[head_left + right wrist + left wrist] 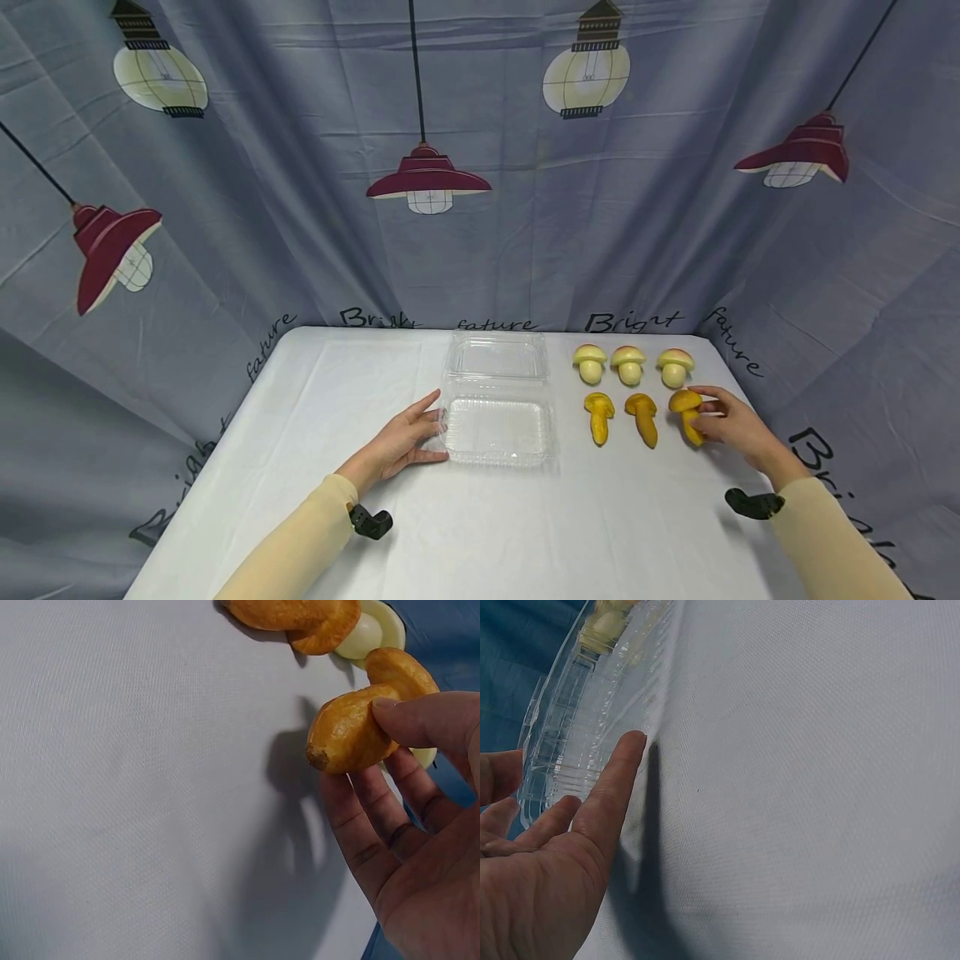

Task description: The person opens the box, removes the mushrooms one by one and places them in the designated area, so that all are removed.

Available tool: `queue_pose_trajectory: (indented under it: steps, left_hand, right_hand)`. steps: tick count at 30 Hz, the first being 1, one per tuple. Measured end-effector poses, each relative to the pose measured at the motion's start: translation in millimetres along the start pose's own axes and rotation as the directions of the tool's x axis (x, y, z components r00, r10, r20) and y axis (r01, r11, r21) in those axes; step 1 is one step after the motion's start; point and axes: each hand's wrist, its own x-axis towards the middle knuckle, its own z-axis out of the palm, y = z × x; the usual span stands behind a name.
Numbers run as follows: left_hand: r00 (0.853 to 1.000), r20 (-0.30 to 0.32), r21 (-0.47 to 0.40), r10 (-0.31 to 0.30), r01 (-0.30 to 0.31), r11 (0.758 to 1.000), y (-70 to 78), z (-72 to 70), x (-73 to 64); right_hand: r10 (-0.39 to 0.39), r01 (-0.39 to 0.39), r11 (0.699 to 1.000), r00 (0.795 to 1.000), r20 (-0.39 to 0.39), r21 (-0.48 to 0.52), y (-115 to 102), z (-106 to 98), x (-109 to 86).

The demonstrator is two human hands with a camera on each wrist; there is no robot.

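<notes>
At the right of the table my right hand (pixel 726 423) pinches an orange-brown mushroom (pixel 352 727) between thumb and fingers. In the right wrist view it is lifted off the cloth, its shadow beside it. My left hand (pixel 408 437) has its fingers spread and touches the left side of a clear plastic clamshell box (pixel 498 429). The box lies open, with its lid (pixel 498 357) folded back behind the base. Left of the held mushroom lie two more orange-brown mushrooms, one in the middle (pixel 642 418) and one farther left (pixel 599 417).
Behind the orange-brown mushrooms stretches a row of pale yellow-green mushrooms: a left one (pixel 590 363), a middle one (pixel 628 364) and a right one (pixel 675 367). All lie on a white-covered table (pixel 337 367). A grey-blue curtain (pixel 300 208) with printed lamps hangs around it.
</notes>
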Motion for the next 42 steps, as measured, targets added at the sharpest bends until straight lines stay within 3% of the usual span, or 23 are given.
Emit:
queue_pose_trajectory:
  steps: [27,42]
  left_hand:
    - [1.000,0.019,0.010,0.011,-0.012,1.000,1.0,-0.1,-1.6]
    - [1.000,-0.001,0.008,0.005,-0.005,1.000,0.4,-1.0,0.4]
  right_hand:
    - [0.024,-0.024,1.000,0.999,-0.042,-0.005,8.8,3.3,4.0]
    - [0.044,-0.044,0.999,0.998,-0.052,-0.010,8.3,3.4,3.7]
